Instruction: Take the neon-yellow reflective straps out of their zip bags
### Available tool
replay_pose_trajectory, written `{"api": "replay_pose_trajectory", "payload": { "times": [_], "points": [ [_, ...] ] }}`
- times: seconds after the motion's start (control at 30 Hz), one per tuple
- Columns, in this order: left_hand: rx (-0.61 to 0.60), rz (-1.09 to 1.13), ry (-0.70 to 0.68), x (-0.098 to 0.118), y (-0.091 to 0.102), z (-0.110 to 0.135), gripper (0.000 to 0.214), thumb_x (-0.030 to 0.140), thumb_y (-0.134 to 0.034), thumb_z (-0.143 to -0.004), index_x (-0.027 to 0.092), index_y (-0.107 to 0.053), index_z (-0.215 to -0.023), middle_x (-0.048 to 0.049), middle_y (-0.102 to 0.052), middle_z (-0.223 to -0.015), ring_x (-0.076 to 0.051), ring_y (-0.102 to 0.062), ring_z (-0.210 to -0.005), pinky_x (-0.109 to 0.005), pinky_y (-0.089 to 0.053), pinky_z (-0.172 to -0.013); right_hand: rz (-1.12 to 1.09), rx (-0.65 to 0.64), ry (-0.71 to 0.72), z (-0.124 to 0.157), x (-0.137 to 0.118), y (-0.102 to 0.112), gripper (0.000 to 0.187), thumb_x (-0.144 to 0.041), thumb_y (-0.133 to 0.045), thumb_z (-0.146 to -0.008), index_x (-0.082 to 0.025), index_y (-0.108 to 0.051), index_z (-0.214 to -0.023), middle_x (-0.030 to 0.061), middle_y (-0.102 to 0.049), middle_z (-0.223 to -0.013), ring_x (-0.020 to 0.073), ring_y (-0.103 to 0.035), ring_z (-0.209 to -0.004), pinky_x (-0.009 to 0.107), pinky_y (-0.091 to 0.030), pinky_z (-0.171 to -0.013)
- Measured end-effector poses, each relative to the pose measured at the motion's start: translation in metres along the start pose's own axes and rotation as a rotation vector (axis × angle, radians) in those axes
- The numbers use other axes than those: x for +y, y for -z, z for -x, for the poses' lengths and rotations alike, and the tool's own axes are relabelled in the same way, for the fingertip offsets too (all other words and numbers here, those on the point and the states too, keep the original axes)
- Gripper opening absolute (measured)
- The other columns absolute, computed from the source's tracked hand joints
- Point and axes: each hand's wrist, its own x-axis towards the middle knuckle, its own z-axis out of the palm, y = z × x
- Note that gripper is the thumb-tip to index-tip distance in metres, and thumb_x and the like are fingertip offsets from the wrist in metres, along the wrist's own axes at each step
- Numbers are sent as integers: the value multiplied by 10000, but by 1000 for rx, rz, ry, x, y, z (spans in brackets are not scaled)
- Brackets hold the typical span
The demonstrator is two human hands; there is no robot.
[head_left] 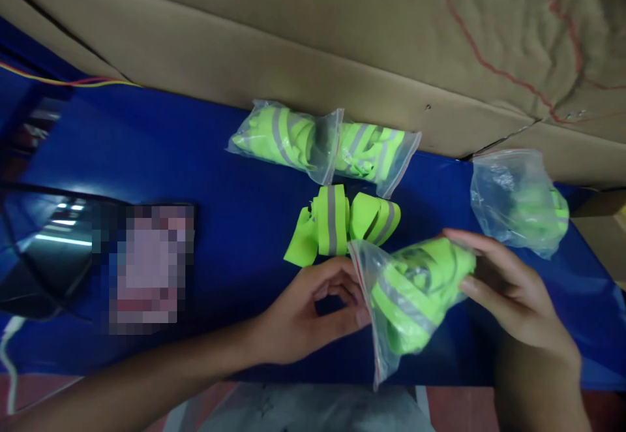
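My left hand (313, 311) pinches the open zip edge of a clear plastic bag (408, 301) stuffed with neon green reflective bands. My right hand (513, 292) grips the far end of the same bag, fingers wrapped over it. Just beyond the bag lie loose folded green bands with grey stripes (342, 223) on the blue table (220, 158). Two filled bags (283, 137) (374, 151) rest side by side further back. Another filled bag (521, 200) sits to the right of my right hand.
Brown cardboard (342, 34) rises along the table's far edge. A dark glossy object (44, 249) and a blurred rectangular item (149, 265) lie at the left. Thin red and yellow wires (59, 81) run at the upper left. The table's near edge is below my hands.
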Motion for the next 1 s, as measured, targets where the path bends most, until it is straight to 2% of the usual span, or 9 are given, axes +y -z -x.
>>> {"api": "replay_pose_trajectory", "payload": {
  "times": [0.13,0.4,0.5,0.6,0.63,0.7,0.77,0.87,1.0],
  "points": [
    [64,65,134,-4,0,-4,327,470,-701,-957,202,-627,-1131,-69,-708,-998,-178,-702,-931,-335,-595,-859,97,-9,20,-11,3,-6,533,-280,-691,-975,-321,-561,-1490,68,-683,-1398,220,-712,-1218,295,-627,-979],
    [55,-184,241,-12,-1,-6,232,387,-652,-981,165,-679,-1044,-64,-762,-955,-185,-748,-889,-306,-594,-807,309,-61,62,-21,13,-6,517,-277,-649,-1005,-294,-528,-1508,77,-643,-1448,246,-654,-1302,398,-577,-1078],
    [94,-235,239,-11,-2,-6,209,365,-669,-963,163,-685,-1013,-44,-747,-896,-163,-735,-822,-272,-583,-739,433,98,155,-19,-2,-13,474,-239,-685,-973,-289,-593,-1434,86,-662,-1387,265,-648,-1279,426,-566,-1063],
    [125,-223,236,-10,-2,-6,215,367,-697,-943,161,-647,-976,-33,-714,-869,-152,-715,-787,-252,-569,-685,419,274,293,-4,-28,-23,352,-139,-756,-888,-265,-692,-1210,61,-722,-1070,238,-701,-1023,389,-582,-910],
    [118,-207,233,-9,-2,-7,220,369,-705,-938,160,-642,-966,-32,-705,-867,-149,-706,-782,-248,-564,-676,351,192,337,3,-37,-28,269,-127,-736,-898,-253,-696,-1132,35,-716,-944,212,-702,-909,360,-578,-829],
    [70,-154,234,-7,-1,-8,225,374,-701,-941,154,-656,-952,-30,-692,-845,-142,-682,-767,-248,-557,-674,273,-157,364,14,-51,-40,74,-205,-658,-984,-241,-675,-1046,0,-693,-822,169,-683,-762,325,-554,-718],
    [-3,-74,266,-4,0,-9,224,371,-683,-949,147,-681,-949,-33,-696,-829,-140,-671,-761,-257,-561,-692,298,-310,375,18,-58,-55,91,-276,-589,-1044,-224,-644,-993,-18,-670,-766,149,-667,-679,320,-526,-652],
    [-32,-16,300,-4,2,-10,219,361,-686,-944,143,-696,-920,-24,-699,-800,-129,-654,-732,-257,-552,-706,409,-191,413,13,-58,-75,194,-355,-538,-1080,-205,-596,-971,-26,-675,-727,142,-683,-622,321,-495,-584],
    [-14,-171,248,-9,2,-7,262,401,-719,-931,142,-733,-896,-39,-740,-821,-144,-663,-745,-265,-533,-712,470,-74,409,6,-56,-86,243,-422,-537,-1083,-194,-576,-1009,-44,-689,-698,111,-675,-560,303,-477,-544]
  ]
}}
